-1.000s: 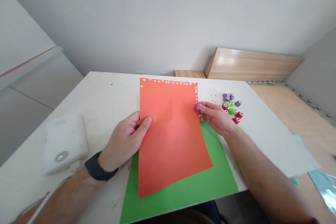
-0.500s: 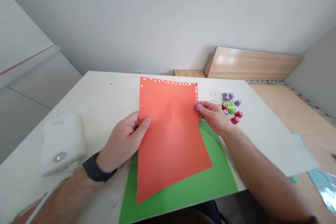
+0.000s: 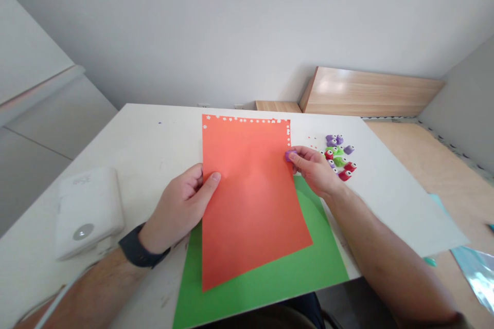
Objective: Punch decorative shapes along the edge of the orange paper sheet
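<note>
An orange sheet of paper (image 3: 250, 205) is held up, its top edge and upper right edge lined with small punched shapes. My left hand (image 3: 185, 195) grips the sheet's left edge, thumb on the front and fingers behind. At the right edge, just below the punched holes, my right hand (image 3: 312, 167) pinches a small purple paper punch (image 3: 290, 156) that sits over the paper's border. Fingers behind the sheet are hidden. Under the orange sheet a green sheet (image 3: 324, 259) lies at the table's front edge.
Several purple, green and red paper punches (image 3: 339, 157) cluster on the white table (image 3: 386, 205), right of my right hand. Tiny orange paper bits lie near them. A white box-shaped device (image 3: 90, 211) with a cable stands at the left. A wooden board (image 3: 370, 92) is at the back right.
The view has shifted slightly. The orange sheet's lower left corner sits a little higher; both hands keep the same hold.
</note>
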{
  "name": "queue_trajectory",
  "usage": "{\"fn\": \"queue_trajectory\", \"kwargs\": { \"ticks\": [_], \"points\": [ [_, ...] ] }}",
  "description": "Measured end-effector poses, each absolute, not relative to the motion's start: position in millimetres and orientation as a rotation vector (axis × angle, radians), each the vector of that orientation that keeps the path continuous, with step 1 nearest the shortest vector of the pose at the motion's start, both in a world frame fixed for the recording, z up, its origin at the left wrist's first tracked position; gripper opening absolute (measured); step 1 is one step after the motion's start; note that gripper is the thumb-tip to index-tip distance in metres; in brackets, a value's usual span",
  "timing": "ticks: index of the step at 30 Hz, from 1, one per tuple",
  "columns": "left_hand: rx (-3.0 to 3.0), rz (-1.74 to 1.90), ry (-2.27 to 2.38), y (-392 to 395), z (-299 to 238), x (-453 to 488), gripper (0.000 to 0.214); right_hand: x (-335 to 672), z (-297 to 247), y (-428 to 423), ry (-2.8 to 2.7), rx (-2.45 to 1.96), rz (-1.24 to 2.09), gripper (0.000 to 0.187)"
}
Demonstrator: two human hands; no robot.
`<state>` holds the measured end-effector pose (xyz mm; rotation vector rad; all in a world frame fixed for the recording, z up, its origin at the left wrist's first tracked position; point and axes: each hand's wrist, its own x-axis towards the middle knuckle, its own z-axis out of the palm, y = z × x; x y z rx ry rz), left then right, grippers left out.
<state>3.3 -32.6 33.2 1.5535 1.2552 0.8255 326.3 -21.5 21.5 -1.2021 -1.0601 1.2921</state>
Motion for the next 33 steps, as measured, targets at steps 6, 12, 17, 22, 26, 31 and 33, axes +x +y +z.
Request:
{"fn": "queue_trajectory", "kwargs": {
  "ticks": [6, 12, 17, 22, 26, 31, 33],
  "points": [
    [1.561, 0.812, 1.255, -33.1, 33.1, 2.9, 0.035, 323.1, 23.8, -21.2, -1.026, -1.212, 1.259, 0.043],
    [1.551, 0.817, 1.265, -33.5, 34.4, 3.5, 0.035, 322.6, 21.9, -21.8, -1.01, -1.218, 1.288, 0.04],
    [1.514, 0.833, 1.256, -33.3, 33.4, 3.8, 0.04, 323.2, 20.8, -21.9, -0.989, -1.17, 1.33, 0.036],
    [1.499, 0.84, 1.242, -32.6, 31.2, 2.5, 0.04, 325.2, 21.6, -21.9, -0.961, -1.146, 1.34, 0.029],
    [1.486, 0.85, 1.228, -32.2, 30.8, 2.2, 0.041, 327.4, 23.7, -21.8, -0.92, -1.138, 1.335, 0.028],
    [1.482, 0.85, 1.235, -32.4, 32.0, 2.7, 0.042, 330.6, 24.2, -21.2, -0.9, -1.155, 1.32, 0.027],
    [1.485, 0.849, 1.236, -32.4, 32.7, 3.0, 0.042, 332.1, 23.3, -20.9, -0.899, -1.15, 1.308, 0.025]
  ]
}}
